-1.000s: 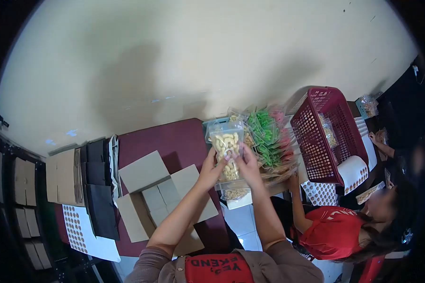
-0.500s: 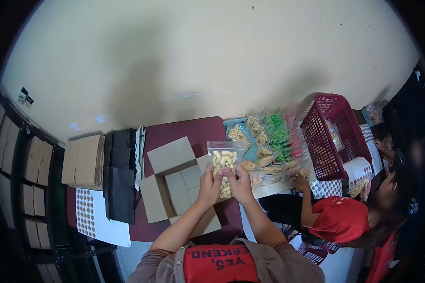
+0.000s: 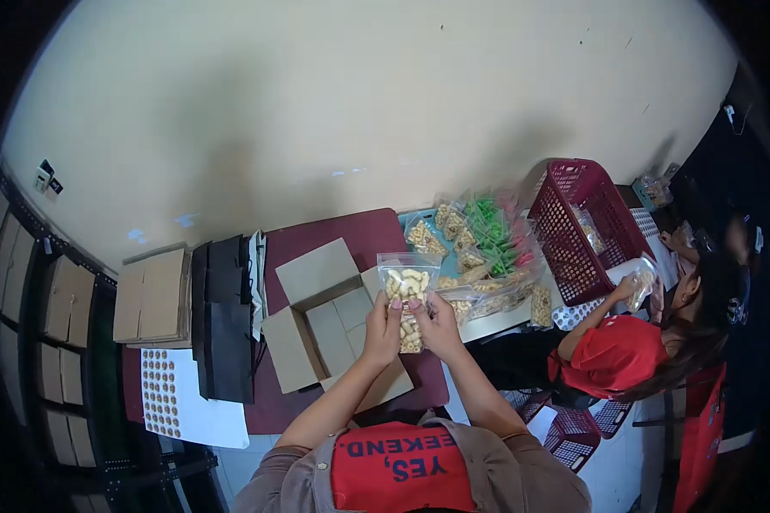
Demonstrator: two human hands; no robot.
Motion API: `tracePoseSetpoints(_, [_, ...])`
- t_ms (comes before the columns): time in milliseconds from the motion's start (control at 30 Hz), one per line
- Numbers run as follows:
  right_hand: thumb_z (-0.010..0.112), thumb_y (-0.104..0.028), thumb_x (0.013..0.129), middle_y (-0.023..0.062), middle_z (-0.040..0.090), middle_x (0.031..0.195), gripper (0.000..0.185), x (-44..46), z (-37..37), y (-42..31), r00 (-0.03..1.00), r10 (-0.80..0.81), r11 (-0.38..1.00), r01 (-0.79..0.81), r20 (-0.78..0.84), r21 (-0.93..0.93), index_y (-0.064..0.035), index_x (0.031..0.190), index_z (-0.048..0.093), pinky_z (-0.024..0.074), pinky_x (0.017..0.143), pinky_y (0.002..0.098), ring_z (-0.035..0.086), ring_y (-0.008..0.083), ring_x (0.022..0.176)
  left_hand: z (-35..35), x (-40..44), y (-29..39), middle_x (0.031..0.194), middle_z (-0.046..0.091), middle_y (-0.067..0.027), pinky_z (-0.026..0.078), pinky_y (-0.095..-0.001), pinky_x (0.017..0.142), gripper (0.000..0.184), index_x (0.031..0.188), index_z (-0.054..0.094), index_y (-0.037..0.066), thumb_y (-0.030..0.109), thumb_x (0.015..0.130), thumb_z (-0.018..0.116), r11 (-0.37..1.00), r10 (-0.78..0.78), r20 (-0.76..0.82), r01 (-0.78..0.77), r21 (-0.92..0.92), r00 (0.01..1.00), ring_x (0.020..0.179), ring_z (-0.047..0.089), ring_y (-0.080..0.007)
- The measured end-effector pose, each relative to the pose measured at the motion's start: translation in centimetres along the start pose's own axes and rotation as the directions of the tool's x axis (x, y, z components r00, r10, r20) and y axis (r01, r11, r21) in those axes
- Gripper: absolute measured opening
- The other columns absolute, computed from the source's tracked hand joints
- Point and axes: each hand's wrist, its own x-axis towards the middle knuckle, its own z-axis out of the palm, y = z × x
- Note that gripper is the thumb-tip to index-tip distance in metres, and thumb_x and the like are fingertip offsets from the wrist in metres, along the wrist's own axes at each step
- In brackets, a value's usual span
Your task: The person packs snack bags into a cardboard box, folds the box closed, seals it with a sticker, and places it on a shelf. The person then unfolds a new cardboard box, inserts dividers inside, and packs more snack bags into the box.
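A clear zip-top bag of pale, curled snacks is held upright in front of me, its sealed strip at the top. My left hand grips its left side, thumb on the front. Around its right side my right hand is closed, with that thumb also on the front. Both thumbs press near the bag's middle, and the fingers behind it are hidden. Just left of the bag, an open cardboard box stands with its flaps folded out.
Bagged snacks are piled right of the box, beside a maroon plastic basket. At right, a co-worker in a red shirt holds a bag. Flattened cartons, black folded bags and a sticker sheet lie at left.
The co-worker's hand has left the snack pile and now holds a bag farther right. My view has shifted slightly; both my hands keep hold of the snack bag.
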Motion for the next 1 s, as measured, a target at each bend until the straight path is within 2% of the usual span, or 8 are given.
tracePoseSetpoints(233, [0.051,-0.034,0.103,0.0087,0.065,0.109,0.040,0.7,1.2,4.6,0.989,0.149,0.988,-0.149,-0.012,0.035,0.0009,0.122,0.056,0.0466,0.091,0.0317,0.059,0.0153,0.100,-1.2,0.5,-4.6,0.084,0.061,-0.0201,0.048,-0.0405,0.073,0.035,0.106,0.046,0.000,0.034,0.106,0.039,0.989,0.028,0.038,-0.033,0.144,0.999,0.079,0.062,-0.0260])
tracePoseSetpoints(333, [0.049,-0.032,0.104,0.0090,0.065,0.109,0.038,1.7,2.5,6.6,0.981,0.151,0.978,-0.131,-0.119,0.164,0.0000,0.125,0.055,0.0462,0.091,0.0311,0.059,0.0160,0.100,-1.5,1.3,-5.2,0.104,0.065,-0.0244,0.048,-0.0397,0.085,0.047,0.119,0.047,-0.003,0.041,0.105,0.039,0.962,-0.206,0.093,0.185,0.199,0.974,0.096,0.065,-0.0337])
tracePoseSetpoints(433, [0.049,-0.031,0.104,0.0096,0.065,0.110,0.038,2.1,2.9,6.2,0.978,0.166,0.953,-0.126,-0.130,0.274,0.0002,0.125,0.054,0.0459,0.091,0.0312,0.059,0.0166,0.101,-0.3,1.7,-5.3,0.098,0.066,-0.0262,0.050,-0.0425,0.079,0.042,0.111,0.047,-0.003,0.039,0.102,0.050,0.986,-0.056,-0.012,0.057,0.156,0.998,0.092,0.067,-0.0355])
tracePoseSetpoints(533, [0.049,-0.029,0.104,0.0094,0.064,0.111,0.035,3.0,1.5,8.3,0.984,0.082,0.997,-0.079,-0.159,0.028,0.0003,0.124,0.055,0.0457,0.092,0.0318,0.059,0.0166,0.101,0.8,2.5,-5.3,0.101,0.066,-0.0280,0.051,-0.0437,0.081,0.042,0.113,0.048,-0.004,0.036,0.101,0.052,0.984,-0.051,-0.023,0.054,0.170,0.998,0.096,0.067,-0.0382])
tracePoseSetpoints(667, [0.048,-0.026,0.104,0.0105,0.065,0.109,0.034,2.6,0.1,7.2,0.986,-0.002,0.994,0.020,-0.169,0.107,0.0011,0.122,0.056,0.0462,0.091,0.0322,0.058,0.0156,0.101,3.0,1.9,-4.5,0.102,0.067,-0.0273,0.051,-0.0432,0.082,0.043,0.115,0.048,-0.005,0.035,0.102,0.051,0.992,-0.056,-0.056,0.062,0.109,0.997,0.097,0.067,-0.0381])
tracePoseSetpoints(800, [0.048,-0.028,0.105,0.0107,0.065,0.110,0.034,2.1,-2.0,5.3,0.985,0.089,0.995,-0.081,-0.150,0.058,0.0010,0.122,0.055,0.0467,0.089,0.0311,0.059,0.0152,0.099,5.3,2.0,-3.5,0.101,0.067,-0.0265,0.051,-0.0418,0.079,0.039,0.115,0.048,-0.004,0.033,0.102,0.049,0.999,-0.023,-0.072,0.026,0.043,0.997,0.093,0.068,-0.0355])
tracePoseSetpoints(900, [0.047,-0.027,0.105,0.0110,0.066,0.105,0.034,1.7,-3.1,3.8,0.983,-0.054,0.998,0.051,-0.174,-0.021,0.0017,0.120,0.057,0.0472,0.087,0.0306,0.059,0.0147,0.096,6.7,2.3,-3.5,0.098,0.066,-0.0262,0.051,-0.0416,0.078,0.037,0.114,0.048,-0.004,0.032,0.102,0.049,1.000,0.010,-0.066,-0.008,0.026,0.998,0.090,0.068,-0.0348])
tracePoseSetpoints(1000, [0.045,-0.027,0.105,0.0090,0.065,0.104,0.035,2.9,-4.6,4.8,0.990,0.048,0.989,-0.065,-0.130,-0.136,0.0018,0.121,0.057,0.0467,0.089,0.0317,0.058,0.0150,0.097,6.7,2.8,-3.3,0.093,0.066,-0.0259,0.049,-0.0416,0.076,0.035,0.113,0.049,-0.003,0.031,0.102,0.048,0.995,0.047,-0.059,-0.042,0.095,0.997,0.087,0.067,-0.0342])
